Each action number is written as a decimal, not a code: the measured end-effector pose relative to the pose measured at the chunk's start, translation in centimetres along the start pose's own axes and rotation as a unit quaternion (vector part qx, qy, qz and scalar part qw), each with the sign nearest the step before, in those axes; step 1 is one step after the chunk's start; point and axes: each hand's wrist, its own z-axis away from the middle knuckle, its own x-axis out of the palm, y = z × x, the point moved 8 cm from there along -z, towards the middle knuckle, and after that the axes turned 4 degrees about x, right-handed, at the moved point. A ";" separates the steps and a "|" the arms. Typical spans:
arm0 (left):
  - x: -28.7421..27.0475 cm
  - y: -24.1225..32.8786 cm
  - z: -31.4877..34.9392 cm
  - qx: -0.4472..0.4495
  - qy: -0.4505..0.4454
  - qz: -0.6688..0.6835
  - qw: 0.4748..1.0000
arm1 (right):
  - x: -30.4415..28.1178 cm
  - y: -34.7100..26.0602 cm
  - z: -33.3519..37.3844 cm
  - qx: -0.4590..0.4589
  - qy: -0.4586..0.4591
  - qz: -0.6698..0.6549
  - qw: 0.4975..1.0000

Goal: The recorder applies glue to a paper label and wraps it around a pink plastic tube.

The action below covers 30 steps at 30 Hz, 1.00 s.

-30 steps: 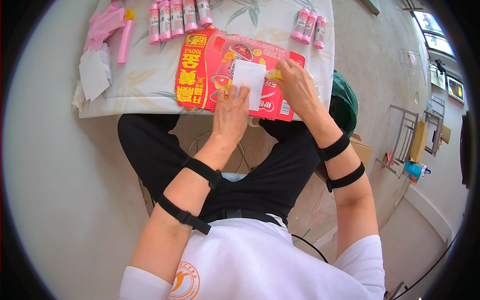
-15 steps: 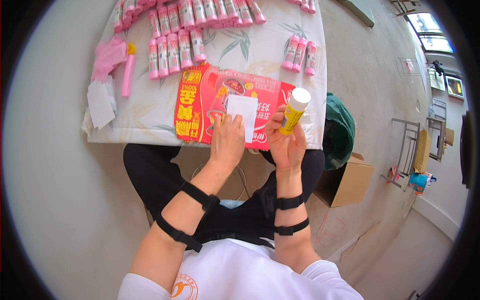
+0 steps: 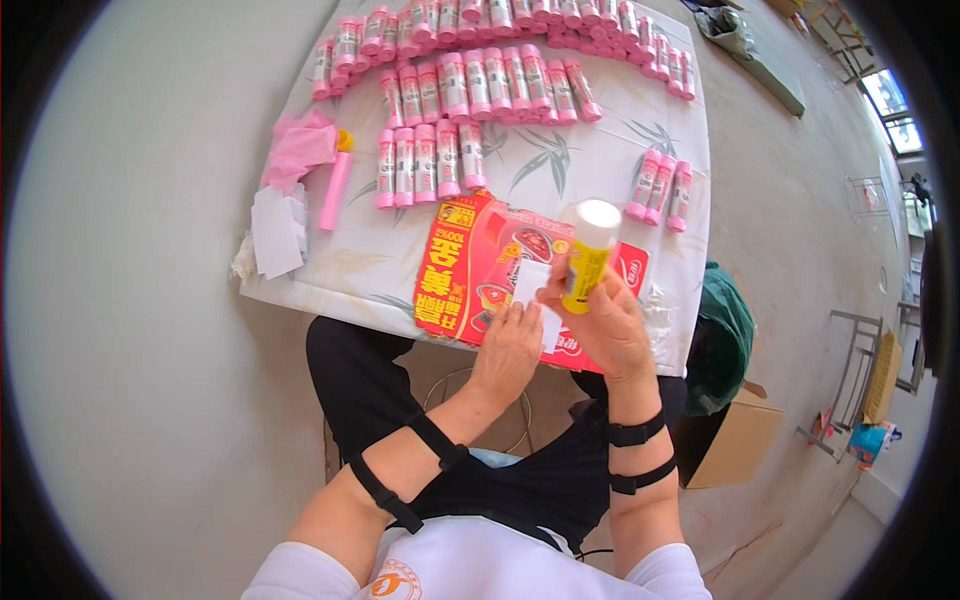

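Note:
A white paper slip [image 3: 531, 278] lies on a flat red and yellow printed cardboard piece [image 3: 452, 270] near the table's front edge. My left hand [image 3: 508, 352] has its fingers bent and close together, pressing the slip's near left part against the cardboard. In my right hand [image 3: 615, 328] is a yellow glue stick [image 3: 586, 265] with a white top, held upright just above the slip's right side. Its white end points up, and my fingers and thumb wrap around the lower part. My right hand partly hides the slip and cardboard.
Rows of pink rolls [image 3: 490, 85] with printed labels cover the back. A few more rolls [image 3: 660, 188] stand at right. To the left lie a pink plastic sheet [image 3: 303, 147], a pink tube [image 3: 335, 190] and white slips [image 3: 275, 232]. A green bag [image 3: 722, 340] and cardboard box [image 3: 735, 435] flank the table.
The view has shifted, so the table sits lower and further right. My right hand has brought the glue stick closer to my left hand, over the slip. Both hands keep their hold.

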 end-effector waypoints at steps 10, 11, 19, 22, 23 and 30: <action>-1.0 -0.3 0.0 0.024 0.022 -0.050 0.998 | -7.0 -4.8 -6.0 -0.074 0.169 0.486 0.854; -1.4 -0.5 0.0 0.026 0.043 -0.037 0.998 | -8.4 -4.3 -6.9 -0.074 0.165 0.482 0.857; -6.6 -7.2 1.0 -0.042 0.246 0.089 0.964 | -11.8 -4.8 -9.4 -0.208 0.256 0.504 0.798; -10.2 -17.0 2.0 -0.193 0.333 0.022 0.923 | -13.5 -4.9 -9.3 -0.167 0.304 0.570 0.745; -11.3 -19.8 2.1 -0.183 0.387 -0.035 0.903 | -14.0 -4.9 -9.1 -0.166 0.303 0.570 0.745; -11.0 -32.8 1.4 -0.374 0.225 -0.044 0.899 | -16.6 -4.9 -8.4 -0.160 0.344 0.607 0.699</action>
